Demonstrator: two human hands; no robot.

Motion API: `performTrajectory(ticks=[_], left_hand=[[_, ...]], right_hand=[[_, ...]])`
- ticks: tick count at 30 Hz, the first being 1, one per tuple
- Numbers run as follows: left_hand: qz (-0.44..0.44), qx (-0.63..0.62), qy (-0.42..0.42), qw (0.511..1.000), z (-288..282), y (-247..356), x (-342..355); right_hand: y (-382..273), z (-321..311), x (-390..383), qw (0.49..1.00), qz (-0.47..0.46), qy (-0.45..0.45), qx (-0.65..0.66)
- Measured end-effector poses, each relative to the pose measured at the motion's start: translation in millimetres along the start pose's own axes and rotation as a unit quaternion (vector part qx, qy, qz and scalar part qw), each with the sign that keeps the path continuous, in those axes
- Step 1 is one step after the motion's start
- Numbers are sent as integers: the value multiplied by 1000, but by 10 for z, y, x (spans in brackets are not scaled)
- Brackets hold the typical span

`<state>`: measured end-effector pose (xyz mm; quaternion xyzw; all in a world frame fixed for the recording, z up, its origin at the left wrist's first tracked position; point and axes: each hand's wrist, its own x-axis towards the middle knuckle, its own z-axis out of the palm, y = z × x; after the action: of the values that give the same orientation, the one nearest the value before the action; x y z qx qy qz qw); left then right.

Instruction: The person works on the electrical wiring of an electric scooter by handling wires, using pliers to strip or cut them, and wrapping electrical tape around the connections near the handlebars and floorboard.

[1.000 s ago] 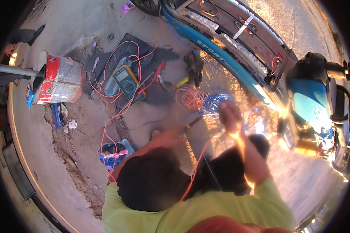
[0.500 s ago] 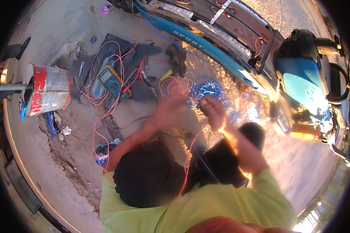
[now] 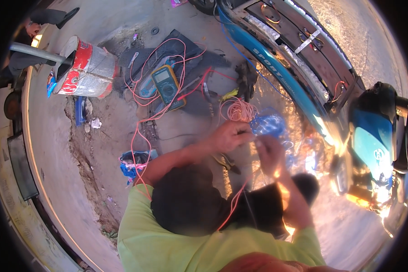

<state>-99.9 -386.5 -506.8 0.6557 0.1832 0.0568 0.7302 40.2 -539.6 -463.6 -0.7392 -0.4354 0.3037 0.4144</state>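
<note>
In front of my knees, my left hand point(image 3: 233, 136) is closed in a pinch, and what its fingertips hold is too small to make out. Almost touching it is my right hand point(image 3: 271, 154), slightly blurred, its fingers pinched together. A pink wire point(image 3: 235, 199) rises from my lap to just below the right hand. Beyond my hands lie a coil of pink wire point(image 3: 241, 110) and, beside it, a tangled blue wire bundle point(image 3: 268, 123). Pliers point(image 3: 226, 163) show below my left wrist.
A yellow-edged multimeter point(image 3: 167, 86) lies on a dark mat with pink leads. At left sits a red-and-white bucket point(image 3: 90, 68) with a pole in it; another person's shoe point(image 3: 68, 18) is behind. An opened blue vehicle body point(image 3: 267, 63) and a blue panelled part point(image 3: 371, 131) stand right.
The view has shifted, so the surroundings sit further right and lower. My left hand, blurred before, now shows clearly; both hands remain close together.
</note>
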Motion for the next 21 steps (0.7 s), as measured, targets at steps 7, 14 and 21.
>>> performTrajectory(ticks=[7, 14, 21], left_hand=[[54, 64, -86, 993, -166, 6, -112], [-163, -66, -62, 983, -322, -64, -341], [-201, 67, 78, 974, -1022, 847, -1181]], right_hand=[[25, 93, -130, 978, -13, -187, -94], [-13, 26, -38, 982, -13, -190, 14], [-452, -981, 226, 983, 59, 53, 167]])
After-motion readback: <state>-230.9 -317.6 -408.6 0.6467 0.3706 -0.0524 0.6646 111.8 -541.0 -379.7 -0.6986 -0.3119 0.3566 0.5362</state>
